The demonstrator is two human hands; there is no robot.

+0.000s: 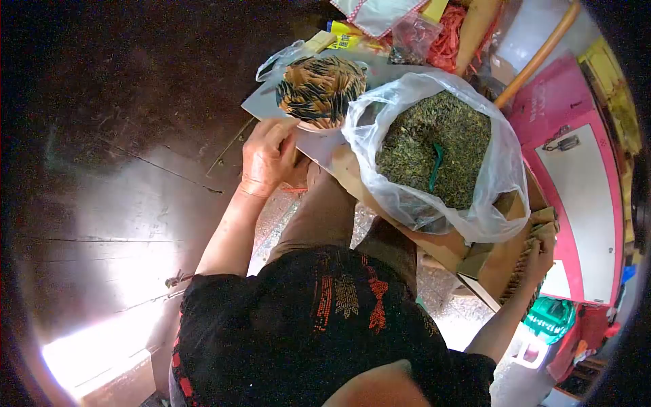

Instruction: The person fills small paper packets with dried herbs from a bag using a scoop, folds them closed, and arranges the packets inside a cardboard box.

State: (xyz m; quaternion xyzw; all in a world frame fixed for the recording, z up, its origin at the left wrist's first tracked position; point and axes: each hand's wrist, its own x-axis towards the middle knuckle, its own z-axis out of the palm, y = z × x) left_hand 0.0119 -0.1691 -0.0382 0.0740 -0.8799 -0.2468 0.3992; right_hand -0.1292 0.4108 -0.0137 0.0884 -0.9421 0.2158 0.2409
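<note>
My left hand (266,157) is closed, fingers curled inward, beside the near edge of a pale board (313,146). What its fingertips hold, if anything, is hidden. Just beyond it, a round pile of slim brown and black pieces (321,91) lies on the board. A clear plastic bag (369,159), its mouth spread wide, contains dried greenish shredded leaves (451,136) with a small green tool (436,166) stuck in them. At the right, my right hand (539,256) is closed by a cardboard box (498,271), near a row of brown pieces (517,275); its grasp is unclear.
A dark wooden surface (102,136) spans the left side. Red plastic strands (451,37) and a yellow packet (344,35) lie at the back. A pink-and-white cabinet (576,176) stands right, with a green basket (549,317) below. A wooden handle (539,54) slants behind the bag.
</note>
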